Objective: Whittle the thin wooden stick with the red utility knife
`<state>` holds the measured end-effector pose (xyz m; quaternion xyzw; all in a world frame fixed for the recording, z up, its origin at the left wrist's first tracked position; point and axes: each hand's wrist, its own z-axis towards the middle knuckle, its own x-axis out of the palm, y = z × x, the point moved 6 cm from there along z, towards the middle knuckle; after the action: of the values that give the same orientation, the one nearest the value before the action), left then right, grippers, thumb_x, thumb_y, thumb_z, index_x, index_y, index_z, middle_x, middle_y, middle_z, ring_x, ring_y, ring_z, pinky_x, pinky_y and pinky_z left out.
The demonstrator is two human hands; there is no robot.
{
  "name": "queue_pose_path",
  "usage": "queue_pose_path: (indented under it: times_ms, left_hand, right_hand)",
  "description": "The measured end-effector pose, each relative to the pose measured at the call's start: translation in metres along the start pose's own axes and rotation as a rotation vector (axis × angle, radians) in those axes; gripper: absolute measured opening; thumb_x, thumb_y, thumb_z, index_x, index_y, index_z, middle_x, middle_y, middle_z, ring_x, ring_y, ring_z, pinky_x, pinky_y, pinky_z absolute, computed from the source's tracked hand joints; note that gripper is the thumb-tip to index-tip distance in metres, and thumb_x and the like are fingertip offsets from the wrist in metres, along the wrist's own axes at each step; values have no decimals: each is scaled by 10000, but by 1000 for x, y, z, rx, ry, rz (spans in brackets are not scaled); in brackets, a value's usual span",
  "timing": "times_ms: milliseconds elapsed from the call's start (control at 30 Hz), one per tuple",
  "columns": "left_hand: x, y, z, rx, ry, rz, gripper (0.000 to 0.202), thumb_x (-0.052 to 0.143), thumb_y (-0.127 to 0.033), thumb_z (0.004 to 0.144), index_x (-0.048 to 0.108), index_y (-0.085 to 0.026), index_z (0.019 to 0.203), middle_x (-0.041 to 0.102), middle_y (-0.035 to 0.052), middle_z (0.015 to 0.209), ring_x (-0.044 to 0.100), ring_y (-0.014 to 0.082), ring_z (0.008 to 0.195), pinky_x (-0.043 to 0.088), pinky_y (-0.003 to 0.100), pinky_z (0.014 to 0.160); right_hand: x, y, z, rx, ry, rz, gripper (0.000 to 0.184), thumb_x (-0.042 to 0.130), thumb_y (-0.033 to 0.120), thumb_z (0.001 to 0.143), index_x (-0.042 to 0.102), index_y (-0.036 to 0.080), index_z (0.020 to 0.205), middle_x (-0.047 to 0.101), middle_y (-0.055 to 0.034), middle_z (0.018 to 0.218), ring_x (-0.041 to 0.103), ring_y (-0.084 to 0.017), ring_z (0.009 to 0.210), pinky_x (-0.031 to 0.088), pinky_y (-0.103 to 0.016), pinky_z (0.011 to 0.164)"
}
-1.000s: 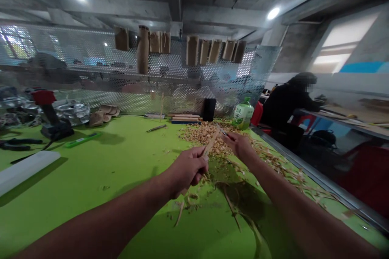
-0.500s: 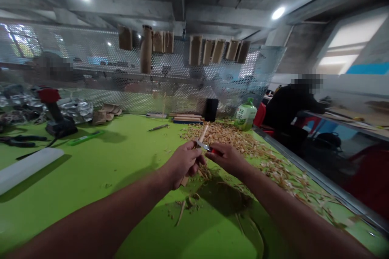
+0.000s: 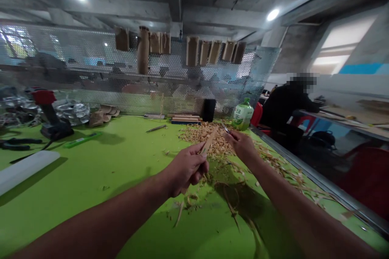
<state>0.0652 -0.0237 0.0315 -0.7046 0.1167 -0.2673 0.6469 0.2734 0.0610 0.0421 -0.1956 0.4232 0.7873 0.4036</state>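
Observation:
A thin, pale wooden strip (image 3: 208, 142) is gripped in my left hand (image 3: 188, 168), its far end pointing up and away over the shavings. My right hand (image 3: 243, 144) is closed around a knife (image 3: 227, 130) whose small metal blade shows beyond the fingers; its handle is mostly hidden by them. The blade is apart from the strip, to its right. Beneath and beyond both hands spreads a heap of wood shavings (image 3: 194, 132) on the green tabletop (image 3: 130, 158).
Left lie a white block (image 3: 30, 170), pliers (image 3: 18, 144), a green-cased tool (image 3: 82, 140) and a cordless drill (image 3: 51, 115). Wood strips (image 3: 185, 118), a black slab (image 3: 209, 110) and a green-tea bottle (image 3: 243, 114) stand along the perforated screen. A person (image 3: 285, 103) sits at right.
My right hand with the knife has moved away from the left hand, forward and to the right, off the wooden strip. The left hand keeps its hold, and the strip is more exposed.

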Motion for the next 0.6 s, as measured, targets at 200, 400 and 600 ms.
queue_pose_path:
  times_ms: [200, 400, 600]
  left_hand:
    - [-13, 4, 8, -1, -106, 63, 391, 455, -194, 903, 491, -202, 1292, 545, -40, 669, 360, 32, 387, 267, 151, 366]
    - [-17, 4, 9, 9, -205, 156, 57, 493, -225, 870, 496, -169, 881, 514, -51, 657, 344, 25, 390, 246, 152, 357]
    - [-18, 0, 6, 2, -234, 200, 52, 484, -214, 872, 503, -167, 886, 482, -63, 626, 316, 23, 395, 236, 148, 370]
  right_hand:
    - [20, 41, -20, -207, 171, 61, 380, 490, 496, 874, 425, 207, 637, 408, 43, 571, 392, -113, 547, 270, -249, 525]
    - [43, 58, -40, -317, 417, 76, 383, 533, 486, 869, 437, 196, 639, 433, 44, 589, 405, -105, 563, 256, -237, 535]
    - [34, 63, -38, -316, 340, -47, 333, 554, 450, 856, 459, 197, 660, 468, 30, 614, 413, -111, 569, 241, -246, 549]
